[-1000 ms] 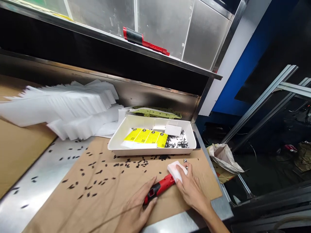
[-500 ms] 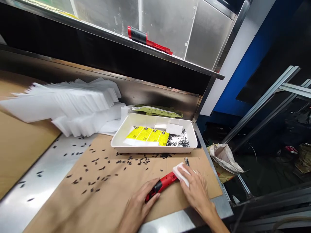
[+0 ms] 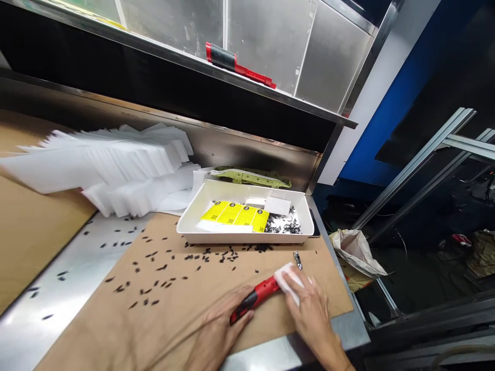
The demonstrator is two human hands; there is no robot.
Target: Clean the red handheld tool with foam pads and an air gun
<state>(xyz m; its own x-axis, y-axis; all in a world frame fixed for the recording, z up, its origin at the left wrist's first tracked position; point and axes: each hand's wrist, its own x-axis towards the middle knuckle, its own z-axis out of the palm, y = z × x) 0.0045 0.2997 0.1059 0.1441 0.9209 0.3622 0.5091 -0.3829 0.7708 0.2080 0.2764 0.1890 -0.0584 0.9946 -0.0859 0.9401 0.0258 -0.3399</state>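
Observation:
A red and black hand tool (image 3: 253, 298) lies on the brown cardboard sheet (image 3: 174, 309) near the table's front edge. My left hand (image 3: 218, 330) rests on its black rear end, fingers curled around it. My right hand (image 3: 309, 309) presses a white foam pad (image 3: 286, 278) against the tool's front end, fingers closed on the pad. A small metal clip (image 3: 297, 257) lies just beyond the pad.
A white tray (image 3: 185, 224) holds yellow labels (image 3: 235, 215) and small black parts. Several black parts are scattered over the cardboard. A stack of white foam sheets (image 3: 108, 165) lies at left. Another red tool (image 3: 240, 66) sits on the shelf above. The table's edge drops off at right.
My right hand has slid the foam pad slightly along the tool's tip. The left hand stays on the tool. The view shifted a little.

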